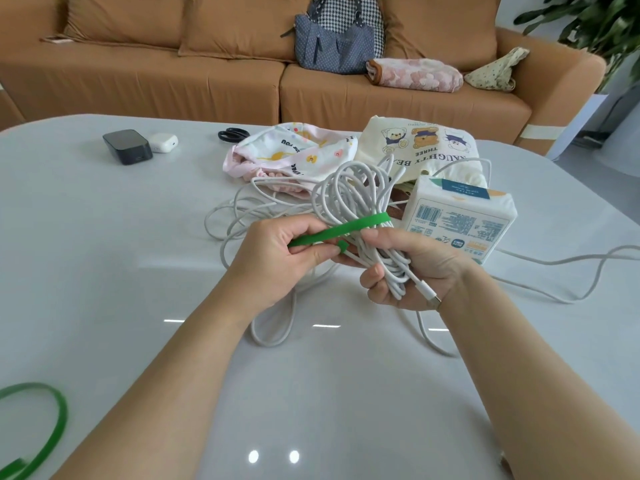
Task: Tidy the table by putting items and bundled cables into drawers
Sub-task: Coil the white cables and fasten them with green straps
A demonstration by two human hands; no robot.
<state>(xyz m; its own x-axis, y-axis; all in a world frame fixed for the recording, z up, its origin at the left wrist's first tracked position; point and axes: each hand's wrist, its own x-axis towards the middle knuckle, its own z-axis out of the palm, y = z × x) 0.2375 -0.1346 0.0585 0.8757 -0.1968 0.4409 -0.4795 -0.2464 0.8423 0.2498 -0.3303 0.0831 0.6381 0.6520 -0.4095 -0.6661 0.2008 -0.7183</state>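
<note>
A coiled bundle of white cable (349, 199) is held above the white table (104, 237). My right hand (412, 271) grips the lower part of the coil, and a USB plug (429, 296) sticks out below its palm. A green strap (349, 228) lies across the coil. My left hand (287, 247) pinches the strap's near end, and the strap's other end curls under the cable by my fingertips. More loose white cable (249, 216) trails over the table beneath and off to the right.
A tissue pack (460, 223) stands just right of my hands. Behind it lie a bear-print bag (415, 140) and a patterned cloth (291, 150). Scissors (232, 134), a dark box (127, 146) and a small white case (163, 142) sit at the back left. Another green strap (52, 431) lies near left. A brown sofa (207, 81) stands behind.
</note>
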